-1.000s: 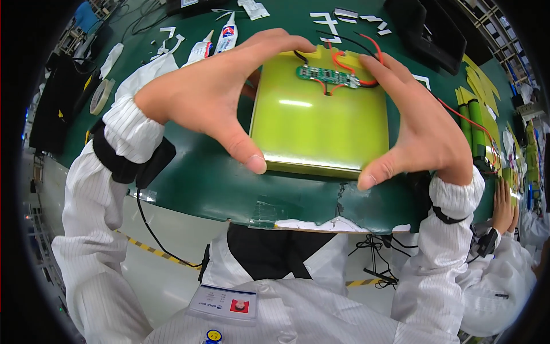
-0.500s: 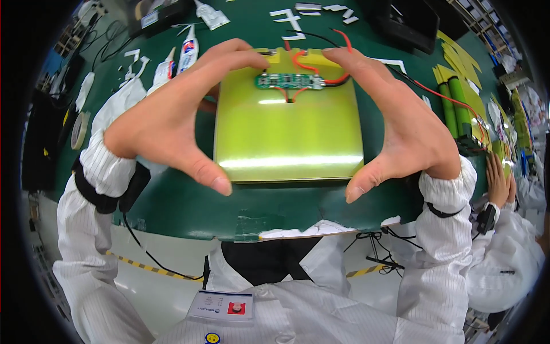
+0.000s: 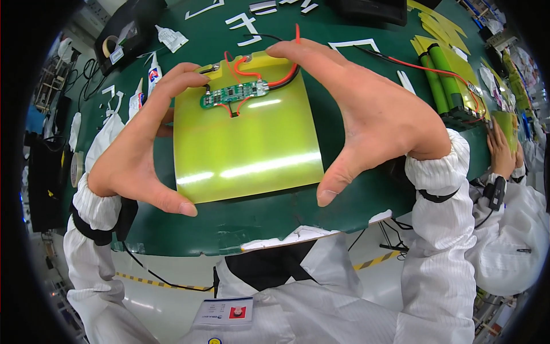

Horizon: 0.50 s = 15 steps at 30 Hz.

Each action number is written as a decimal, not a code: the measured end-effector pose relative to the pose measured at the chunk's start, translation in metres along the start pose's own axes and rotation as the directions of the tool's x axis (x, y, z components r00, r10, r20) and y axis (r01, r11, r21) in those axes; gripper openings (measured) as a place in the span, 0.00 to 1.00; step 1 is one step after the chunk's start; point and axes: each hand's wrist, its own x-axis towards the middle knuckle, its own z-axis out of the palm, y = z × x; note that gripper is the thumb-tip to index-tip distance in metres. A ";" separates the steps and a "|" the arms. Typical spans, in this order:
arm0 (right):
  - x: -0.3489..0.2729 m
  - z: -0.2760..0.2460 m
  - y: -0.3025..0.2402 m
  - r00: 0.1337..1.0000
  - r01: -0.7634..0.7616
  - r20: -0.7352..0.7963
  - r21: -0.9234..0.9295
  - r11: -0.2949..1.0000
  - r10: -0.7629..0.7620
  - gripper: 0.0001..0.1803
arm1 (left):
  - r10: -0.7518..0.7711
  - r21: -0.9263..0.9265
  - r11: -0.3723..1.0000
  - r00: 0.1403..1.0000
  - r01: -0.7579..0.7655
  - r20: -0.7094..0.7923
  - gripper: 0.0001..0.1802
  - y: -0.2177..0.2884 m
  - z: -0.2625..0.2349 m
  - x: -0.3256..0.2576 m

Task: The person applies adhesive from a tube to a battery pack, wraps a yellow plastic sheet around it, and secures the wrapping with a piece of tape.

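A flat, square battery pack [image 3: 246,149] faced in glossy yellow-green sheet lies in front of me on the green table. Along its far part runs a small green circuit board [image 3: 235,94], with red and black wires [image 3: 285,78] leaving its right end. My left hand [image 3: 134,146] spans the pack's left side, fingers at the far-left corner and thumb at the near-left corner. Similarly, my right hand [image 3: 378,109] reaches round the right side, fingertips on the far edge by the wires and thumb at the near-right corner. Both palms stand off the sides. The pack's underside is hidden.
Glue tubes [image 3: 153,74] and a white packet [image 3: 171,38] lie at the far left. White strips [image 3: 243,26] are scattered behind the pack. Green cylindrical cells [image 3: 441,77] with wires sit at right, near a co-worker's hand [image 3: 501,152]. The table's front edge [image 3: 292,241] is chipped.
The pack sits further left in the picture and looks slightly turned, with both hands still around it. The whole surroundings have shifted and tilted too, as the view turned.
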 end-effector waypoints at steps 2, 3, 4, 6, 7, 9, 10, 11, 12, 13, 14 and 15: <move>0.001 -0.001 -0.003 0.995 -0.081 0.054 0.024 0.996 0.080 0.74 | 0.021 -0.005 1.000 1.000 -0.021 -0.001 0.77 -0.005 0.001 0.002; 0.001 -0.001 -0.003 0.991 -0.113 0.071 0.037 0.993 0.110 0.74 | 0.047 -0.012 0.999 0.999 -0.047 0.000 0.77 -0.007 0.001 0.004; 0.001 -0.002 -0.004 0.986 -0.142 0.090 0.050 0.989 0.137 0.75 | 0.072 -0.002 0.997 0.997 -0.072 0.002 0.78 -0.008 0.000 0.005; 0.001 -0.005 -0.005 0.990 -0.121 0.078 0.057 0.991 0.116 0.75 | 0.078 -0.004 0.997 0.997 -0.077 0.007 0.78 -0.005 -0.002 0.008; 0.003 -0.005 -0.005 0.993 -0.104 0.069 0.060 0.993 0.100 0.75 | 0.088 -0.011 0.996 0.996 -0.088 0.012 0.78 -0.006 -0.003 0.007; 0.006 -0.004 -0.006 0.995 -0.078 0.070 0.072 0.994 0.073 0.77 | 0.105 -0.018 0.994 0.994 -0.105 0.014 0.78 -0.006 -0.003 0.005; 0.004 -0.004 -0.008 0.995 -0.077 0.074 0.075 0.994 0.072 0.77 | 0.117 -0.085 0.990 0.993 -0.116 0.002 0.75 -0.005 0.000 0.006; 0.003 -0.005 -0.009 0.995 -0.076 0.077 0.078 0.994 0.070 0.78 | 0.128 -0.151 0.980 0.992 -0.129 -0.012 0.73 -0.005 0.002 0.006; 0.002 -0.007 -0.008 0.993 -0.073 0.099 0.091 0.993 0.064 0.78 | 0.143 -0.134 0.981 0.990 -0.142 0.002 0.74 -0.004 0.000 0.006; 0.001 -0.007 -0.007 0.994 -0.066 0.095 0.081 0.995 0.058 0.78 | 0.149 -0.126 0.981 0.989 -0.148 -0.005 0.74 -0.004 0.001 0.007; 0.001 -0.007 -0.005 0.990 -0.123 0.080 0.155 0.980 0.112 0.78 | 0.136 -0.135 0.982 0.991 -0.134 0.007 0.74 -0.005 0.001 0.008; 0.002 -0.008 -0.006 0.984 -0.178 0.069 0.230 0.957 0.166 0.77 | 0.123 -0.144 0.982 0.992 -0.118 0.020 0.74 -0.005 0.002 0.009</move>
